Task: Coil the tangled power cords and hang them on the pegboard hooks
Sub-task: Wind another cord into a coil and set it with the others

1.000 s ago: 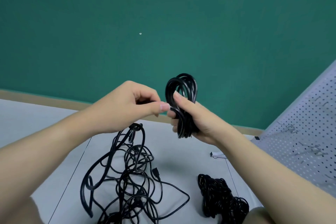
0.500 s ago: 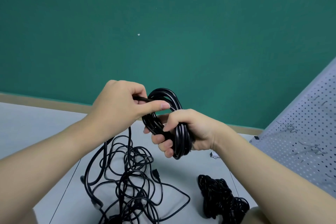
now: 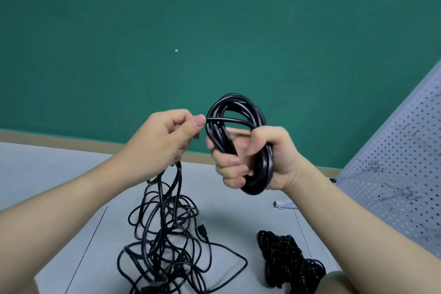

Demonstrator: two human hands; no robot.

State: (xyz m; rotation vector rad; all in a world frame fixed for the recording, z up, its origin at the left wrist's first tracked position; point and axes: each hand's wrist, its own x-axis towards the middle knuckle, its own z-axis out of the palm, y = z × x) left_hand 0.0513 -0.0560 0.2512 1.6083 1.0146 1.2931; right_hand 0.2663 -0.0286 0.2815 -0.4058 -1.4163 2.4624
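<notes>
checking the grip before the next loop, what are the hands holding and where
The right hand grips the coiled cord round its lower bundle. The left hand pinches the loose strand leading into the coil.

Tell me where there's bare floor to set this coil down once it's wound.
Bare grey floor lies left of the loose tangled black cords, and a smaller patch lies between that tangle and the bunched black cord pile. It is crowded by the pile near the white perforated pegboard. The right hand grips the black coiled cord.
</notes>
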